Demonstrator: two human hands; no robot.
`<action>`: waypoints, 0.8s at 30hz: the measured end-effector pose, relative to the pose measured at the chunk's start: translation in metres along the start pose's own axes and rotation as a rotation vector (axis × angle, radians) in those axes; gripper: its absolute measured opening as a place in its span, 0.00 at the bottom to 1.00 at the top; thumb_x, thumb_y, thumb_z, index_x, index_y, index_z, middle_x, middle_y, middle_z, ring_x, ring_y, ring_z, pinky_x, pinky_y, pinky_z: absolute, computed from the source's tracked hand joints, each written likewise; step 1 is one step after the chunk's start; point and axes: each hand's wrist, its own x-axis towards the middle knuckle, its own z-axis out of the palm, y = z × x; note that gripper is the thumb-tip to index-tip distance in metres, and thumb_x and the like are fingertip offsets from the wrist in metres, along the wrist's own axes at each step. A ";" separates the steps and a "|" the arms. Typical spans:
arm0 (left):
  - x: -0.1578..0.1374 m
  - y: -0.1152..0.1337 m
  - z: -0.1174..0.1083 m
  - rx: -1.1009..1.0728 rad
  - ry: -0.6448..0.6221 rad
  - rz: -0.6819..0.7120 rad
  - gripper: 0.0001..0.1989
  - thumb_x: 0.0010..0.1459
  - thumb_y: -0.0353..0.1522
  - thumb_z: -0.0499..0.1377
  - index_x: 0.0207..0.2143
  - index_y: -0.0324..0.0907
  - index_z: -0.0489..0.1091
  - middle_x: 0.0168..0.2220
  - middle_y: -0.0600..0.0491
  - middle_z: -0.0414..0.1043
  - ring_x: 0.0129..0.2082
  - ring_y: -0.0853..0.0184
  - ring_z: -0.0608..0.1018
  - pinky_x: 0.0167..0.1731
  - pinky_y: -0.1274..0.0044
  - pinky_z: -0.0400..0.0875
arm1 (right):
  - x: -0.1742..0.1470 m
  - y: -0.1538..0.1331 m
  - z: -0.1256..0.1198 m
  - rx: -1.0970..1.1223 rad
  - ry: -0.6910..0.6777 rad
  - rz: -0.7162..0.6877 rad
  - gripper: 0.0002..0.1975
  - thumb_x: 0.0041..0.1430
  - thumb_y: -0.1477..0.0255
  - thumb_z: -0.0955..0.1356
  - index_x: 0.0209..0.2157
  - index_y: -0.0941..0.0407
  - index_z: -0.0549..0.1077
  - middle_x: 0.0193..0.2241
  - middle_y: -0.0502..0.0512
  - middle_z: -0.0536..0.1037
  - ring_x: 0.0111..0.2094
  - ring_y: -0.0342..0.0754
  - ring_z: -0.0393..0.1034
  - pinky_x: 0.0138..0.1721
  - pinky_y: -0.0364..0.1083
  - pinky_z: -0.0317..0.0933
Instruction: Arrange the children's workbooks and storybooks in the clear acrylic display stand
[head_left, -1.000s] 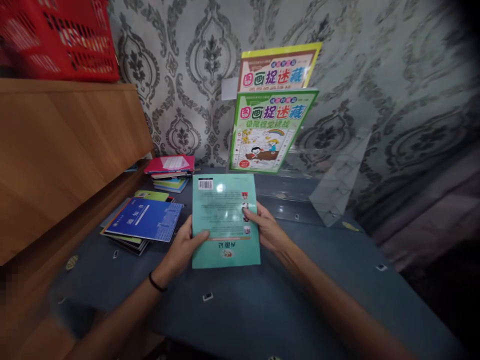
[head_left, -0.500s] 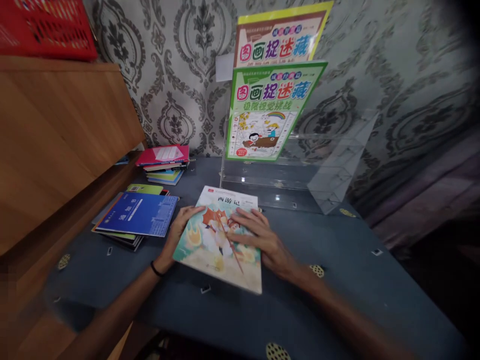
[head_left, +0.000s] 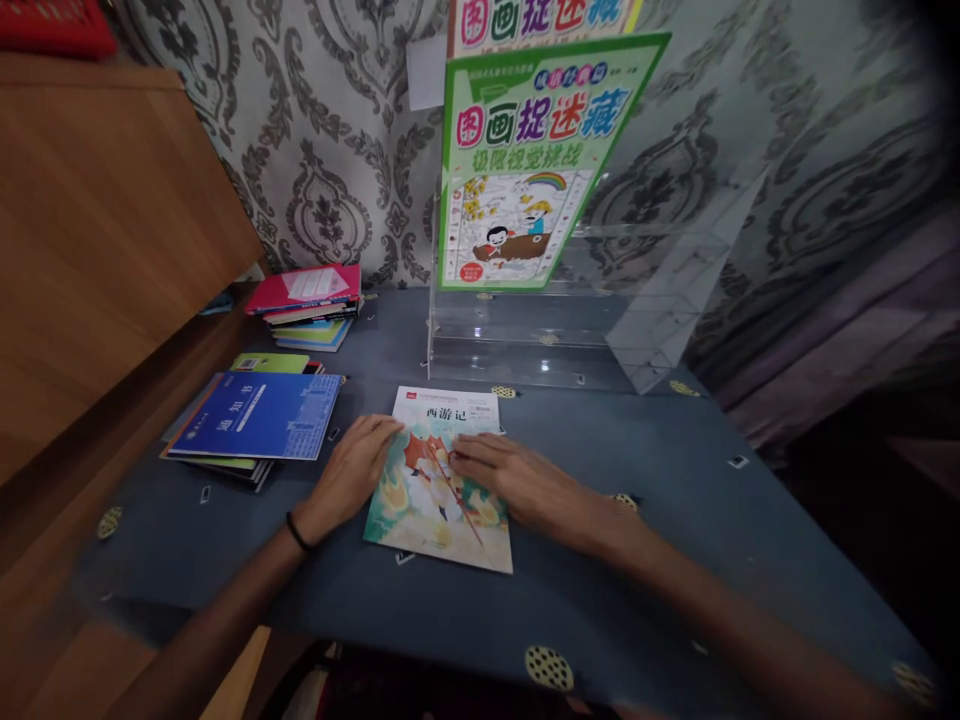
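Note:
A thin storybook with a flame and a red-caped figure on its cover lies face up on the dark blue tablecloth in front of me. Along its upper left edge rest the fingers of my left hand, stretched out and touching the book. My right hand lies over the right part of the cover, fingers extended flat and hiding some of the picture. A black band circles my left wrist.
Behind the storybook stands a clear acrylic rack holding a green-bordered picture book and another above it. To the left are a stack topped by a blue book and one topped by a pink book. A wooden cabinet borders the left side.
The storybook, tilted between both hands before, now lies flatter on the table. My hands have loosened on it, the right sliding toward the cover's middle. The view has tipped downward.

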 end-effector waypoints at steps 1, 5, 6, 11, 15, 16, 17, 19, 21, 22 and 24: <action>0.004 0.000 0.005 -0.004 0.012 0.014 0.16 0.68 0.28 0.48 0.53 0.39 0.70 0.51 0.45 0.73 0.52 0.62 0.73 0.56 0.65 0.68 | 0.010 -0.003 0.004 0.001 0.018 0.031 0.28 0.63 0.83 0.60 0.63 0.56 0.65 0.62 0.61 0.70 0.64 0.51 0.62 0.63 0.56 0.59; 0.014 -0.001 0.030 0.085 0.014 0.008 0.19 0.67 0.26 0.46 0.58 0.35 0.63 0.57 0.39 0.69 0.59 0.59 0.70 0.60 0.61 0.66 | 0.057 -0.001 0.030 -0.007 0.053 0.113 0.30 0.63 0.81 0.60 0.66 0.63 0.58 0.67 0.68 0.61 0.69 0.54 0.51 0.66 0.57 0.53; 0.014 -0.002 0.034 0.127 0.000 -0.006 0.20 0.67 0.25 0.46 0.59 0.35 0.62 0.58 0.38 0.68 0.60 0.58 0.69 0.60 0.60 0.65 | 0.065 0.004 0.036 -0.023 0.055 0.138 0.30 0.64 0.79 0.60 0.67 0.65 0.57 0.67 0.70 0.59 0.70 0.55 0.49 0.67 0.59 0.51; 0.010 -0.002 0.037 0.290 -0.059 -0.033 0.22 0.66 0.25 0.46 0.60 0.38 0.63 0.62 0.40 0.66 0.63 0.57 0.68 0.59 0.59 0.66 | 0.051 0.033 0.041 -0.154 0.140 0.344 0.26 0.70 0.70 0.58 0.64 0.69 0.62 0.66 0.74 0.61 0.69 0.60 0.51 0.67 0.61 0.50; 0.011 0.000 0.045 0.452 -0.066 -0.001 0.22 0.66 0.24 0.46 0.61 0.37 0.63 0.61 0.40 0.68 0.62 0.56 0.70 0.60 0.56 0.64 | 0.010 0.045 0.046 -0.279 0.230 0.447 0.25 0.69 0.68 0.60 0.62 0.66 0.65 0.64 0.72 0.66 0.66 0.61 0.58 0.64 0.60 0.57; 0.015 0.000 0.053 0.480 -0.074 0.046 0.23 0.66 0.24 0.46 0.61 0.37 0.63 0.61 0.40 0.68 0.62 0.56 0.70 0.61 0.55 0.63 | 0.004 0.047 0.050 -0.300 0.247 0.460 0.25 0.69 0.68 0.60 0.62 0.66 0.66 0.63 0.72 0.66 0.66 0.60 0.59 0.64 0.59 0.58; 0.021 0.001 0.063 0.496 -0.085 0.102 0.23 0.65 0.23 0.46 0.61 0.37 0.63 0.62 0.41 0.68 0.63 0.57 0.69 0.62 0.55 0.61 | -0.001 0.051 0.054 -0.323 0.265 0.471 0.25 0.69 0.69 0.60 0.63 0.66 0.65 0.64 0.71 0.66 0.66 0.59 0.59 0.63 0.58 0.59; 0.038 0.003 0.084 0.497 -0.107 0.219 0.23 0.66 0.25 0.48 0.62 0.39 0.64 0.61 0.43 0.69 0.63 0.60 0.69 0.63 0.59 0.61 | -0.004 0.056 0.061 -0.364 0.289 0.474 0.26 0.68 0.70 0.60 0.64 0.65 0.64 0.64 0.69 0.65 0.66 0.57 0.59 0.63 0.56 0.61; 0.057 0.009 0.100 0.491 -0.119 0.279 0.24 0.66 0.25 0.48 0.63 0.41 0.62 0.63 0.46 0.67 0.64 0.62 0.68 0.64 0.62 0.61 | -0.003 0.059 0.063 -0.375 0.295 0.471 0.26 0.68 0.70 0.60 0.64 0.64 0.64 0.64 0.68 0.65 0.65 0.57 0.60 0.63 0.55 0.61; 0.065 0.012 0.105 0.493 -0.129 0.281 0.25 0.66 0.26 0.48 0.64 0.42 0.62 0.63 0.46 0.67 0.65 0.62 0.67 0.64 0.62 0.61 | -0.003 0.060 0.063 -0.372 0.289 0.470 0.26 0.69 0.69 0.60 0.64 0.64 0.65 0.64 0.68 0.65 0.65 0.57 0.61 0.62 0.56 0.61; 0.076 0.014 0.107 0.511 -0.156 0.237 0.24 0.66 0.27 0.48 0.64 0.41 0.63 0.64 0.45 0.65 0.65 0.59 0.67 0.63 0.60 0.62 | -0.002 0.059 0.060 -0.351 0.273 0.471 0.26 0.69 0.68 0.59 0.64 0.63 0.65 0.64 0.67 0.65 0.65 0.57 0.61 0.62 0.57 0.62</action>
